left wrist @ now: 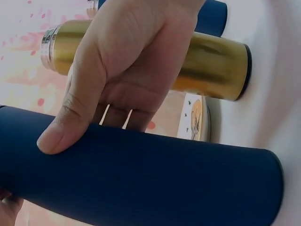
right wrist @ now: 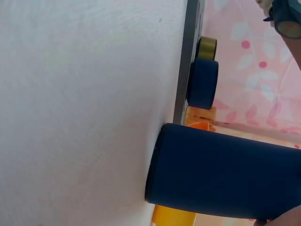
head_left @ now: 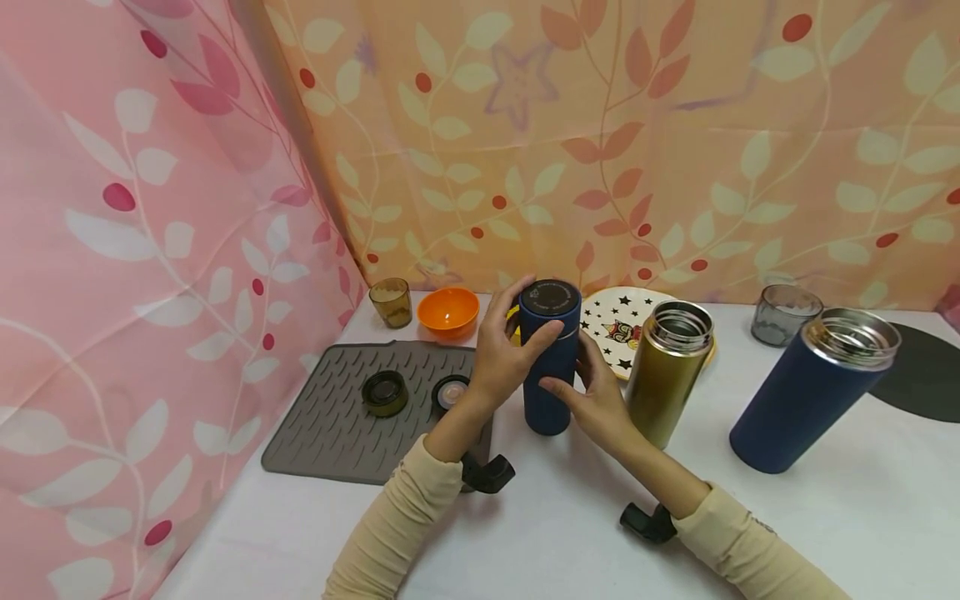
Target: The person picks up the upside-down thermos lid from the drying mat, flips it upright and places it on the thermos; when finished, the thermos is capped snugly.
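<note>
Blue flask (head_left: 547, 410) stands lid (head_left: 551, 297) up, long axis apparently vertical.

The print (head_left: 551, 296) atop the held flask (head_left: 547, 408) is illegibly small — the head view crops the dark mat (head_left: 928, 375).

Room before held bottle (head_left: 549, 410), gold bottle (head_left: 663, 382) blocking right

Lids (head_left: 385, 394) on mat (head_left: 337, 433), left of flask (head_left: 549, 362)
</note>
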Demonstrator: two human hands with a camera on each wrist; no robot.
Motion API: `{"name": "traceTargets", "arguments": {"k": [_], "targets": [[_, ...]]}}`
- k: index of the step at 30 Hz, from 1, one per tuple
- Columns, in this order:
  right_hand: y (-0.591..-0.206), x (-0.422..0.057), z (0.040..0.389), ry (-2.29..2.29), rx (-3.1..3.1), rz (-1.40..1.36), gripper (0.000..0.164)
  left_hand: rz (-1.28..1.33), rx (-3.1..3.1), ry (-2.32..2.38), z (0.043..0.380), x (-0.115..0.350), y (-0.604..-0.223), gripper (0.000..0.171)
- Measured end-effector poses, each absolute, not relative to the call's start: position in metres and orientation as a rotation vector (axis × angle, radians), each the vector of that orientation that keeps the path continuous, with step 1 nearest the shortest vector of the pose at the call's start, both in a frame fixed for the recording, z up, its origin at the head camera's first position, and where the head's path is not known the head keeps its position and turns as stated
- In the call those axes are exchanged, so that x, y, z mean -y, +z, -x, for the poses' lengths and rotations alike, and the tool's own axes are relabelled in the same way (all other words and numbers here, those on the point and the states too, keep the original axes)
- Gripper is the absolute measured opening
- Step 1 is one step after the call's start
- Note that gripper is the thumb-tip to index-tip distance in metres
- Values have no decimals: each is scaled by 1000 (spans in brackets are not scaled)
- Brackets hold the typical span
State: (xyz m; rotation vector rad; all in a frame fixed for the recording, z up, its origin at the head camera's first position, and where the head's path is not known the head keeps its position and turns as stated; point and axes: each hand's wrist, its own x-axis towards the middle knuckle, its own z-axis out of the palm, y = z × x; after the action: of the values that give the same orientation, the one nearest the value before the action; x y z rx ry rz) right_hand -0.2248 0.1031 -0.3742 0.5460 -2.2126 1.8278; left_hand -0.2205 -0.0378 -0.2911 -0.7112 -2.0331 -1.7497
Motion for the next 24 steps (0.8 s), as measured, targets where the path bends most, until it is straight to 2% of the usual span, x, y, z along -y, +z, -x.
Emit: {"name": "traceTargets", "arguments": {"k": [4, 12, 19, 24], "targets": [[-375, -103, 225, 1811, 2225, -544, 76, 603, 2072, -1682, 218, 34, -287, 64], [-376, -104, 226, 1786, 2215, -552, 74, 751, 2022, -1833, 217, 38, -290, 57], [-377, -103, 227, 1799, 2219, -547, 75, 639, 2046, -1754, 216, 33, -288, 62], [-377, -103, 227, 1793, 2213, -547, 75, 683, 2052, -1718, 215, 34, -289, 59]]}}
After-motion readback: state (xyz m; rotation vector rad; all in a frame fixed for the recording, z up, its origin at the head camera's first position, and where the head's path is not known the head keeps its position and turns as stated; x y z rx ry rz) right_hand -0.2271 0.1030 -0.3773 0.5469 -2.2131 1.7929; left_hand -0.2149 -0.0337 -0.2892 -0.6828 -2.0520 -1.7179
